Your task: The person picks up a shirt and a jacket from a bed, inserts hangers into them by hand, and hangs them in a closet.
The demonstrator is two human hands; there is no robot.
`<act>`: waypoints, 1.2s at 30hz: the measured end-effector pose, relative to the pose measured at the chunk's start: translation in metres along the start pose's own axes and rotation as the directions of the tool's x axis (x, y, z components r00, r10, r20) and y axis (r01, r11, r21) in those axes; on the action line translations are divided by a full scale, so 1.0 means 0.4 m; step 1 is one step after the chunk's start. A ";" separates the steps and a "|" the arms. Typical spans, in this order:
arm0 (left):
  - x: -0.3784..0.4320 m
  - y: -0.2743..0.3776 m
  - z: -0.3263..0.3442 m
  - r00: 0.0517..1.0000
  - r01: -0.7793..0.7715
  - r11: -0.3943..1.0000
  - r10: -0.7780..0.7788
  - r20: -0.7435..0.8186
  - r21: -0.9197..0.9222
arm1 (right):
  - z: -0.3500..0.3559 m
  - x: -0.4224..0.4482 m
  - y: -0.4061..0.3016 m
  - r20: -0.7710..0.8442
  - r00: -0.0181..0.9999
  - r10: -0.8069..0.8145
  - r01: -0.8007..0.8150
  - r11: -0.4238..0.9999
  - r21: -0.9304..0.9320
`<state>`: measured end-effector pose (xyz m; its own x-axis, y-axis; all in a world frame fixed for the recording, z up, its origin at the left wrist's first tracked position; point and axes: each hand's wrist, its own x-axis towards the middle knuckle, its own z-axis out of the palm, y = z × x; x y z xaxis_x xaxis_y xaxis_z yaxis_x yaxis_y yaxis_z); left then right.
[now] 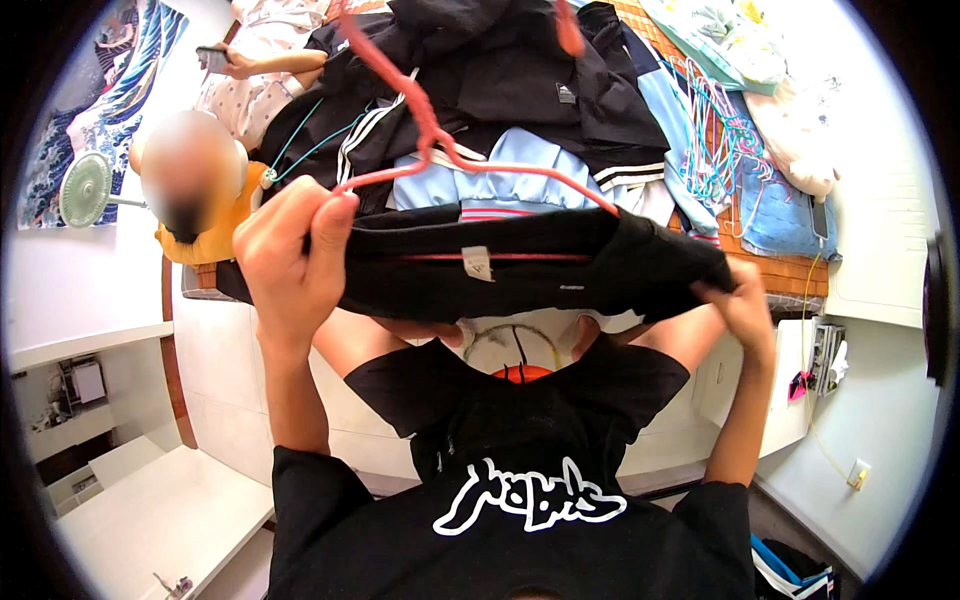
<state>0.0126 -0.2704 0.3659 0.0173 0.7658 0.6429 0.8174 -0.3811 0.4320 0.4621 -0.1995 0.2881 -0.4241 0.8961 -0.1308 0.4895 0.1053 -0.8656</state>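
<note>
In front of my lap a black garment point(525, 289) is stretched between both hands, with a white label point(478, 264) inside its wide opening. A red coated wire hanger point(525, 169) sits partly in that opening; its bottom bar shows inside, and its right shoulder goes under the cloth. My left hand point(289, 259) is closed around the hanger's left end and the garment's edge. On the other side, my right hand point(742, 307), slightly blurred, pinches the garment's right end. Whether the opening is a neckline or a waistband, I cannot tell.
Ahead is a bed with a woven mat point(787, 279), holding a black jacket point(517, 82), a light blue garment point(495, 180), bundled wire hangers point(705, 135) and a charging phone point(820, 217). At left, a person's hand point(240, 64) holds a phone beside a green fan point(85, 190).
</note>
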 end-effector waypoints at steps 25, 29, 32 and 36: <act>0.006 0.128 0.154 0.995 -0.008 0.989 0.023 0.099 -0.149 | 0.139 0.006 -0.254 -0.329 0.826 -0.458 0.250 0.820 -0.515; 0.005 0.135 0.106 0.892 -0.011 0.976 0.107 0.439 -0.215 | 0.128 0.013 -0.212 -0.498 0.750 -0.434 0.246 0.883 -0.400; -0.001 0.108 0.076 0.787 0.223 0.927 0.012 0.617 -0.302 | 0.090 -0.001 -0.186 -0.609 0.673 -0.420 0.223 0.900 -0.374; -0.099 -0.034 0.067 0.662 0.562 0.745 -0.146 0.735 -0.358 | 0.048 0.005 -0.170 -0.676 0.608 -0.416 0.229 0.907 -0.352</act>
<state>0.0164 -0.2817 0.3175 0.3151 0.9435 -0.1024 0.4124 -0.0390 0.9101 0.4134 -0.2132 0.3377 0.0535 0.7927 0.6073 0.6155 0.4527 -0.6451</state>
